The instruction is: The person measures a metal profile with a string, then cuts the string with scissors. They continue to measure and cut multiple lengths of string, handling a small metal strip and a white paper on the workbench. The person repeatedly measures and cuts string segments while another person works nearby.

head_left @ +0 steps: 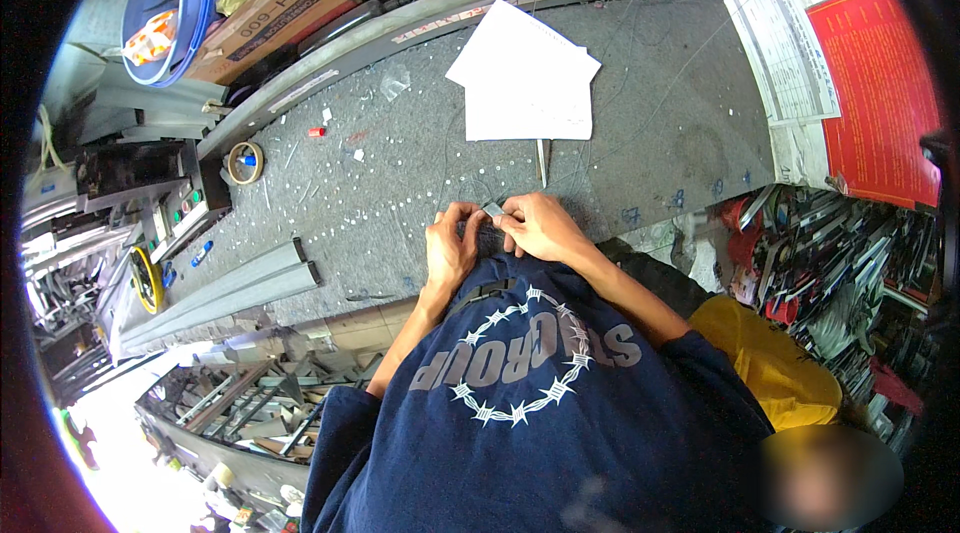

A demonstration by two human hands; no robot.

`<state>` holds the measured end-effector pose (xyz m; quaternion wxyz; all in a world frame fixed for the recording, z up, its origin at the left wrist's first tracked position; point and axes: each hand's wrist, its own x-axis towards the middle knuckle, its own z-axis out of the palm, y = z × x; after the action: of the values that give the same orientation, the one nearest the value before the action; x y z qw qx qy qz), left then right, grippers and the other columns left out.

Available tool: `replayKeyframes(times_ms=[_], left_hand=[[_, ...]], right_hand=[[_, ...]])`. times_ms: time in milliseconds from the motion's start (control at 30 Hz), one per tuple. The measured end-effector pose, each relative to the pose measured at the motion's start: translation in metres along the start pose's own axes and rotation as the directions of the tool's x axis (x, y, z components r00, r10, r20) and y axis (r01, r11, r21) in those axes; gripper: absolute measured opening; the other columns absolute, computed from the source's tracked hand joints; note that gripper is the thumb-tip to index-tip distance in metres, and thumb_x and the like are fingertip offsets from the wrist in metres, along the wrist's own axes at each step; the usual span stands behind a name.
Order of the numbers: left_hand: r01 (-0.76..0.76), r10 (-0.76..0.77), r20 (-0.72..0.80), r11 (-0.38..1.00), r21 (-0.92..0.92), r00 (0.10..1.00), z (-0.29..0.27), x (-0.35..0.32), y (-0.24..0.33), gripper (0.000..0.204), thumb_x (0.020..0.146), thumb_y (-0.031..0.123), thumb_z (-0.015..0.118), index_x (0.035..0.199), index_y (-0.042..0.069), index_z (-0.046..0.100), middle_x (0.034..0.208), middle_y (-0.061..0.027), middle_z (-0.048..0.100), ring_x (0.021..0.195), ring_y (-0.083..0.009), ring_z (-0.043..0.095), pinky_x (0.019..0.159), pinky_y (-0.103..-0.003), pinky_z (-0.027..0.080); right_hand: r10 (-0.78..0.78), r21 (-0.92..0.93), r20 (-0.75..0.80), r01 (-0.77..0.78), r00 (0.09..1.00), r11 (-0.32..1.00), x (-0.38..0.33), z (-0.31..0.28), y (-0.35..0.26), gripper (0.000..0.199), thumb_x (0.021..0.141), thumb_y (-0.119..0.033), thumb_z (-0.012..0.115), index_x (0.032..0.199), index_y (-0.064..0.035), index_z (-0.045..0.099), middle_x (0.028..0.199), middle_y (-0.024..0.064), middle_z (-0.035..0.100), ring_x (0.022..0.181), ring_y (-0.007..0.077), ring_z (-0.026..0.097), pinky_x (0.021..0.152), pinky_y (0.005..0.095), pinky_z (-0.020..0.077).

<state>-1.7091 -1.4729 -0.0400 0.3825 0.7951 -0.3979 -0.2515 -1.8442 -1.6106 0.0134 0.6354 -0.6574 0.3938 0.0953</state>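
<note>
At the near edge of the grey worktable (pixel 430 163), my two hands meet in front of my dark blue shirt. My left hand (pixel 455 245) is closed, thumb and fingers pinched together. Fingertips of my right hand (pixel 538 228) press on a small greyish piece (pixel 492 210), with the left fingertips touching its other side. The piece is too small to name. Just beyond the hands, a thin pointed metal tool (pixel 542 161) lies partly under a stack of white paper sheets (pixel 530 83).
A tape roll (pixel 245 163), a red cap (pixel 317 132) and small scraps lie on the table. Long grey metal profiles (pixel 230 293) rest at its left edge. A cardboard box (pixel 275 18) and blue bucket (pixel 165 18) stand far left. A person in yellow (pixel 765 358) is at right.
</note>
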Motion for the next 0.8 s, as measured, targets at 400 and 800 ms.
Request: replayKeyframes(times_ms=[400, 800], left_hand=[[0.066, -0.063, 0.031, 0.994, -0.088, 0.998, -0.001, 0.004, 0.009, 0.013, 0.095, 0.011, 0.070, 0.104, 0.002, 0.072, 0.085, -0.0157, 0.076, 0.079, -0.0317, 0.073, 0.074, -0.039, 0.057], [-0.218, 0.222, -0.038, 0.973, 0.077, 0.974, 0.002, 0.003, 0.012, 0.011, 0.092, 0.005, 0.070, 0.100, 0.002, 0.075, 0.084, -0.0164, 0.075, 0.072, -0.0333, 0.071, 0.074, -0.041, 0.053]], right_hand=[[-0.210, -0.220, -0.292, 0.148, 0.933, 0.964, 0.009, 0.025, 0.009, 0.028, 0.095, -0.021, 0.066, 0.080, 0.0023, 0.066, 0.072, 0.0249, 0.069, 0.069, 0.0424, 0.070, 0.065, 0.0503, 0.0551], [-0.263, -0.215, -0.376, 0.193, 0.888, 0.957, 0.018, 0.028, 0.015, 0.024, 0.093, -0.020, 0.067, 0.080, 0.0010, 0.066, 0.070, 0.0248, 0.066, 0.069, 0.0460, 0.067, 0.064, 0.0546, 0.0514]])
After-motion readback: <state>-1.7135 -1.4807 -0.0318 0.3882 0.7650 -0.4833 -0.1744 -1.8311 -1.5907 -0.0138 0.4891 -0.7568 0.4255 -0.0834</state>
